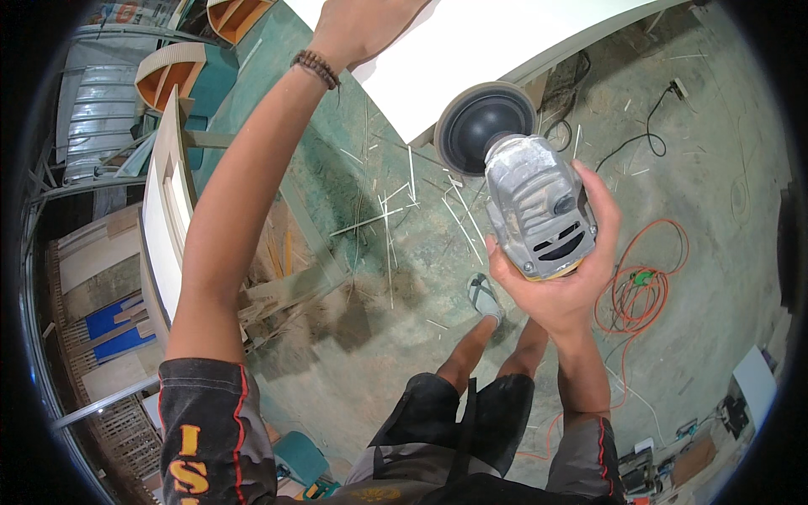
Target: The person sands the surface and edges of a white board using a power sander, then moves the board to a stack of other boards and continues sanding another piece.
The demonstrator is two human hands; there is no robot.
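Observation:
My right hand (pixel 560 286) is closed around the rear of a grey metal angle grinder (pixel 539 202). A round black disc pad (pixel 486 126) with a worn tan rim is fitted to the grinder's head. That rim overlaps the edge of a bright white panel (pixel 471 50) in this view; whether they touch, I cannot tell. My left hand (pixel 366 29) lies over the panel at the top, with a beaded bracelet (pixel 316 69) on its wrist. The upper picture edge cuts off its fingers.
Thin white offcut strips (pixel 390 244) litter the green-grey floor. An orange cable (pixel 648 295) lies coiled at the right, and a black cord with a plug (pixel 676 88) lies farther off. Wooden frames and a white-faced piece (pixel 164 210) stand at the left. My sandalled foot (pixel 484 299) is below the grinder.

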